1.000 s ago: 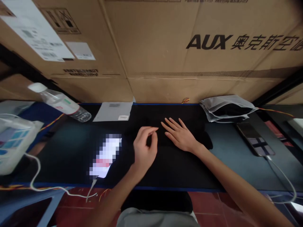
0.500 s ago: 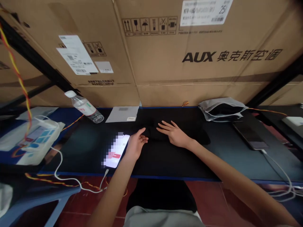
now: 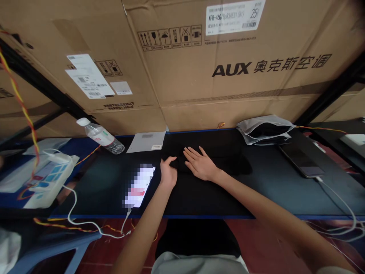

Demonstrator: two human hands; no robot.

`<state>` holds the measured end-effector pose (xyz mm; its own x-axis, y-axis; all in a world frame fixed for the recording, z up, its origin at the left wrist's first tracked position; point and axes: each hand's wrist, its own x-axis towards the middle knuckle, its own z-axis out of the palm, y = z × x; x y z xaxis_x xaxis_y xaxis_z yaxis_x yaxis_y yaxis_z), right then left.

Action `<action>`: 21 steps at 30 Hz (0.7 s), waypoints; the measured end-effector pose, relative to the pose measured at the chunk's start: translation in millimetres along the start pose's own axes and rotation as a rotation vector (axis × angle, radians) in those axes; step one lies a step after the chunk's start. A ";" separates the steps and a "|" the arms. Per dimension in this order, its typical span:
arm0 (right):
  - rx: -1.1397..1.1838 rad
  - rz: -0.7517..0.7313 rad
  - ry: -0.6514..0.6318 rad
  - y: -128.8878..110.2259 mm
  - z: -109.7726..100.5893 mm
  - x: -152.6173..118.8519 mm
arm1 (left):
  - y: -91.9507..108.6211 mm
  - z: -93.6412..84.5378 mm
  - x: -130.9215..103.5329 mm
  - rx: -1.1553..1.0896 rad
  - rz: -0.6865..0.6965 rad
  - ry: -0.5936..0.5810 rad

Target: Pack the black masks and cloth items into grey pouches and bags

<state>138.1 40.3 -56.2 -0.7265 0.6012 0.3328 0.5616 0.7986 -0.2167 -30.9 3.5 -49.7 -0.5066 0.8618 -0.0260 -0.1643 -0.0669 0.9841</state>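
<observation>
A dark, flat piece of black cloth (image 3: 228,163) lies on the black tabletop; its outline barely shows except for a rounded right end. My right hand (image 3: 201,164) rests flat on it, palm down, fingers stretched and slightly spread. At its left end, my left hand (image 3: 169,173) is closed, thumb bent over the top and the other fingers hidden by the black material. Just left of that hand lies a lit phone (image 3: 142,186) with a cable plugged in, its screen partly blurred out.
Behind the table (image 3: 94,182) stands a large cardboard box (image 3: 182,80). A water bottle (image 3: 102,137) and a grey-white packet (image 3: 146,142) lie along the back. To the right are a translucent pouch (image 3: 265,129) and a dark phone (image 3: 300,161) on a cable. A power strip (image 3: 54,177) lies left.
My left hand has turned, and its fingers, visible before, have gone under the black material. My right hand has shifted slightly left and lies flatter. The view has tilted a little.
</observation>
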 end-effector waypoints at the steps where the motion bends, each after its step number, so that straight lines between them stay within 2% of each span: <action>1: 0.005 0.003 -0.001 0.1 -0.1 0.3 | -0.6 1.3 0.5 -0.014 -0.008 -0.005; 3: 0.027 0.006 -0.002 0.6 -0.8 2.4 | -1.1 3.4 -0.7 0.010 0.045 -0.007; 5: 0.076 0.005 -0.021 4.3 -2.5 5.8 | -0.1 4.8 -3.4 0.140 0.198 -0.069; 9: 0.257 0.031 -0.100 28.7 -13.6 7.2 | 6.2 4.3 -4.6 0.652 0.625 -0.388; 12: 0.230 0.168 -0.037 51.3 -24.0 -4.8 | 9.3 2.1 -0.6 0.946 0.785 -0.604; 14: 0.097 0.264 0.018 60.0 -26.0 -16.2 | 11.3 1.9 1.1 1.062 0.803 -0.682; 17: -0.062 0.292 0.024 62.3 -21.6 -27.5 | 20.0 6.3 -1.2 1.223 0.756 -0.746; 21: -0.112 0.287 -0.011 58.1 -18.6 -26.9 | 38.7 17.5 -5.4 1.342 0.537 -0.846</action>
<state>197.6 70.0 -60.7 -0.5354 0.8026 0.2628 0.7844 0.5879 -0.1975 -19.7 5.0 -8.4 0.3800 0.9250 -0.0036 0.8817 -0.3611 0.3038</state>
